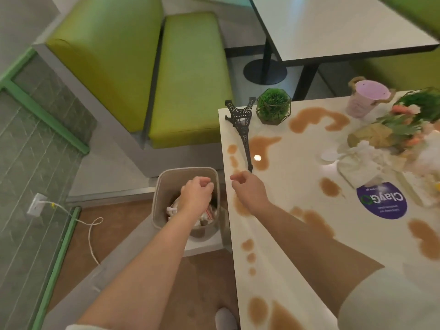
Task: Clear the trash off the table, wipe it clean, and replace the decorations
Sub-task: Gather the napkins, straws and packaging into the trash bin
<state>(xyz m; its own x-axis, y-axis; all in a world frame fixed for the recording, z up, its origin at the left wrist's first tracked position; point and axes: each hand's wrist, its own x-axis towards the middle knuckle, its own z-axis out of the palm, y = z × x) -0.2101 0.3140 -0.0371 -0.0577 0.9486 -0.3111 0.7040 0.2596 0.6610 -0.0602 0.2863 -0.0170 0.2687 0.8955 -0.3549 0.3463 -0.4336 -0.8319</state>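
Observation:
My left hand (196, 192) hangs over the grey trash bin (164, 184) on the floor, fingers curled loosely, nothing visible in it. Crumpled wrappers and a striped straw (207, 214) lie inside the bin. My right hand (247, 186) hovers above the left edge of the white table (297, 167), fingers loosely curled and holding nothing. Brown spill patches (260, 148) cover the table. A black tower model (241, 125) lies tipped near the corner, beside a green plant in a wire frame (273, 107). White crumpled trash (357, 163) lies mid-table.
A pink cup (366, 97), a flower arrangement (409, 120) and a round purple sticker (381, 201) are at the table's right. Green bench seats (190, 79) stand behind the bin. Another table (333, 25) stands farther back. A white cable (90, 225) trails on the floor.

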